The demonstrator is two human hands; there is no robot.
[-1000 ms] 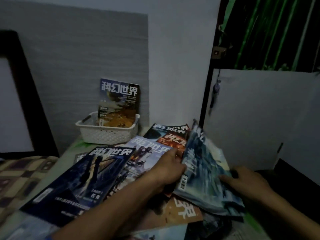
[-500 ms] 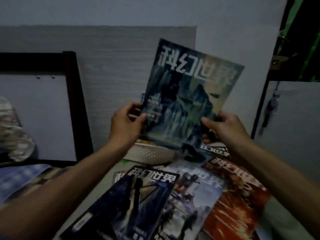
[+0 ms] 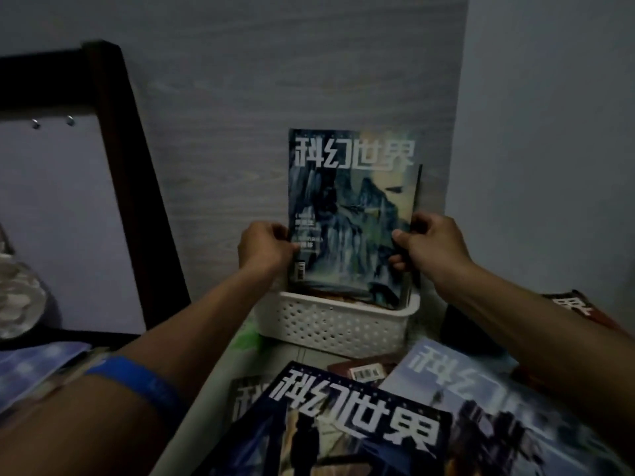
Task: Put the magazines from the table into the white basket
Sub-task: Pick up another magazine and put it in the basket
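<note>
The left hand pinches the left edge of the upright magazine between thumb and curled fingers; the right hand pinches its right edge the same way, so both are clamped on it at about the same height, in its lower half; most of the cover stands above the grip, and only a short stretch hangs below. Its bottom edge dips behind the front rim of the white basket, which sits at the far edge of the table against the grey wall panel; whether it touches the basket floor is hidden. Risks, as I judge them: released too early, the tall cover could tip forward over the low rim; the bottom corner could snag whatever already sits inside; more magazines, such as the dark blue magazine near the table's front edge, remain to be moved.
</note>
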